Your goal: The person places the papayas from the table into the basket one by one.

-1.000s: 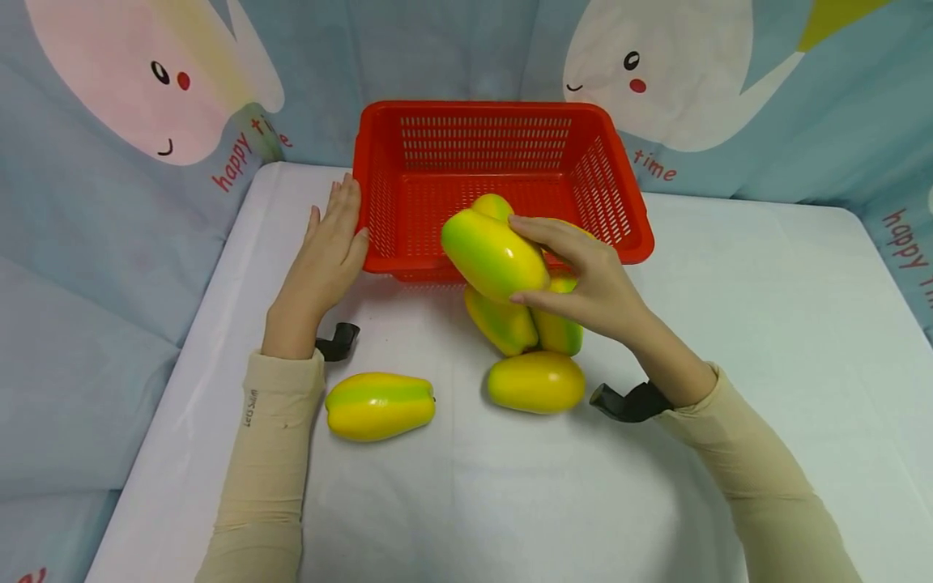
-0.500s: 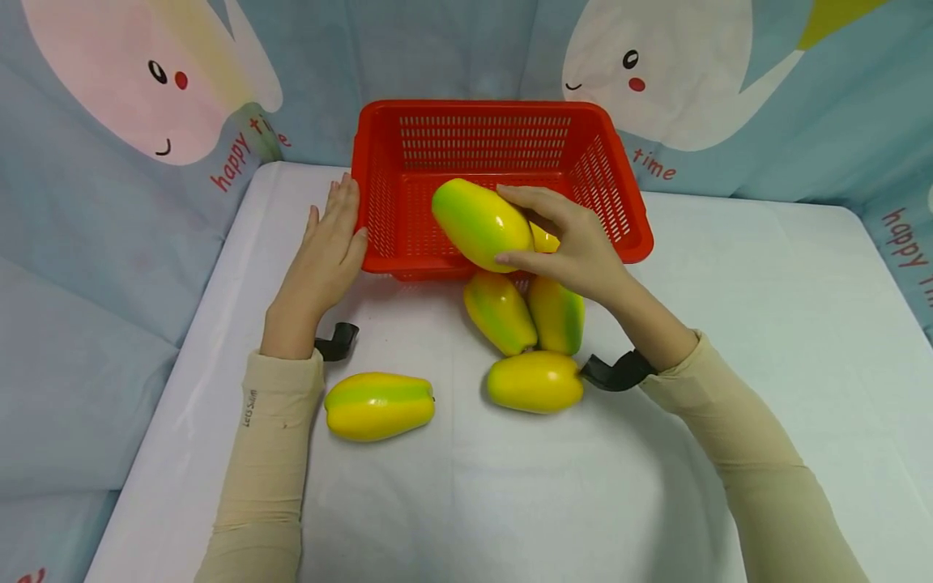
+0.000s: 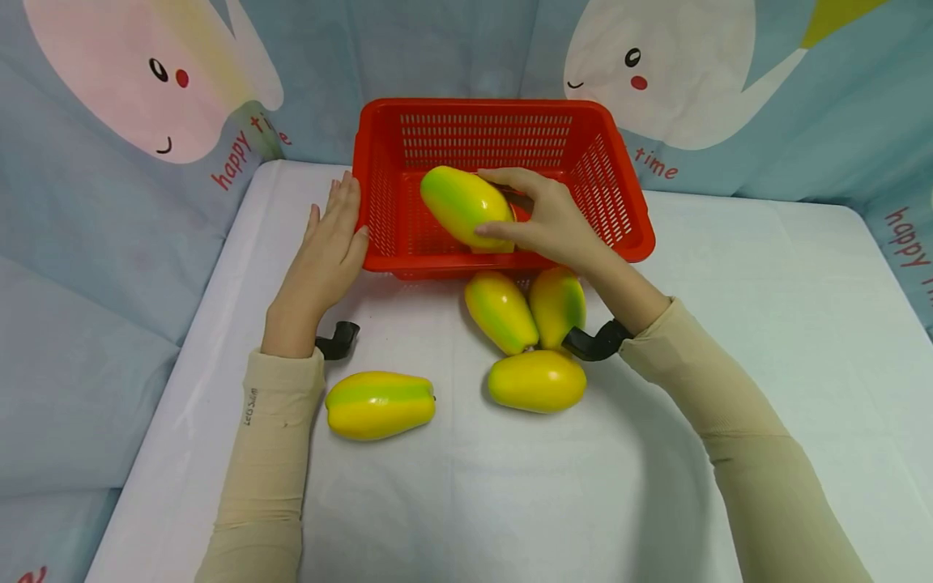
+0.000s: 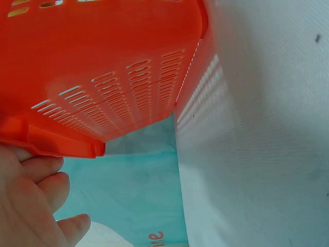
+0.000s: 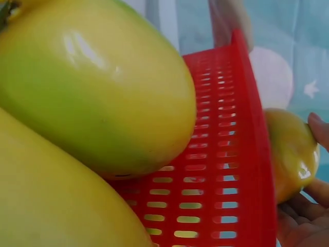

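Observation:
My right hand [image 3: 550, 214] grips a yellow-green papaya [image 3: 462, 206] between thumb and fingers, over the inside of a red plastic basket [image 3: 488, 107]. Beneath that fruit, a little of another papaya [image 3: 499, 248] shows in the basket; the rest is hidden. My left hand [image 3: 324, 259] lies with straight fingers against the basket's left rim; in the left wrist view those fingertips [image 4: 46, 167] touch the rim's underside. The right wrist view has the held papaya [image 5: 293, 154] beyond the basket wall [image 5: 226, 128], with two papayas in front.
In front of the basket, two papayas lean close together, one left [image 3: 501, 314] and one right [image 3: 557, 304]. A third papaya [image 3: 537, 381] lies crosswise below them. Another papaya [image 3: 381, 406] lies near the left forearm. A cartoon-print curtain [image 3: 445, 48] hangs behind the white table [image 3: 510, 494].
The right hand has carried its papaya up and left, from over the front rim to over the inside of the basket. The left hand has stayed at the left rim.

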A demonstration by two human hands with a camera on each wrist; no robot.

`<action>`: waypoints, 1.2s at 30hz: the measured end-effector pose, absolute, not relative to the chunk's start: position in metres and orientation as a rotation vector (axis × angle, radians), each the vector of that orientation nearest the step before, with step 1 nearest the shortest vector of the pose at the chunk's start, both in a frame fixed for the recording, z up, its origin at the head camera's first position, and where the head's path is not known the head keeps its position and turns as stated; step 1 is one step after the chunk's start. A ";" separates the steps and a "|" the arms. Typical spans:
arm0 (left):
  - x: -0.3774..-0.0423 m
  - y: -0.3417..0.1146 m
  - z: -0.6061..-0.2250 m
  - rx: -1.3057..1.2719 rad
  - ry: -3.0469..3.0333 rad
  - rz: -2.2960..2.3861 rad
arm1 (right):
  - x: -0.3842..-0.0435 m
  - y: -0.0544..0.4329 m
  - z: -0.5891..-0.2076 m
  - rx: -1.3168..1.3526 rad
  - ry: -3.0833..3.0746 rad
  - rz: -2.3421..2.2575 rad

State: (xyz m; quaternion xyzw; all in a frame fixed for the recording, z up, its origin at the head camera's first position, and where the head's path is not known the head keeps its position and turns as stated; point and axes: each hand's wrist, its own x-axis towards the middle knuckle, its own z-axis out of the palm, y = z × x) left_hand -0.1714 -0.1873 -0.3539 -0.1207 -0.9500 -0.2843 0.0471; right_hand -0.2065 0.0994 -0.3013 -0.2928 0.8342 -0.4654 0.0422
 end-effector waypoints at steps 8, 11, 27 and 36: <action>-0.172 -0.187 -0.354 -0.366 -2.903 -0.867 | -0.219 0.088 -0.306 -0.826 2.515 -1.331; -0.172 -0.187 -0.354 -0.361 -2.909 -0.864 | -0.223 0.084 -0.309 -0.800 2.509 -1.291; -0.171 -0.187 -0.353 -0.353 -2.915 -0.862 | -0.226 0.076 -0.317 -0.805 2.487 -1.136; -0.171 -0.188 -0.353 -0.356 -2.918 -0.861 | -0.228 0.078 -0.318 -0.827 2.487 -1.118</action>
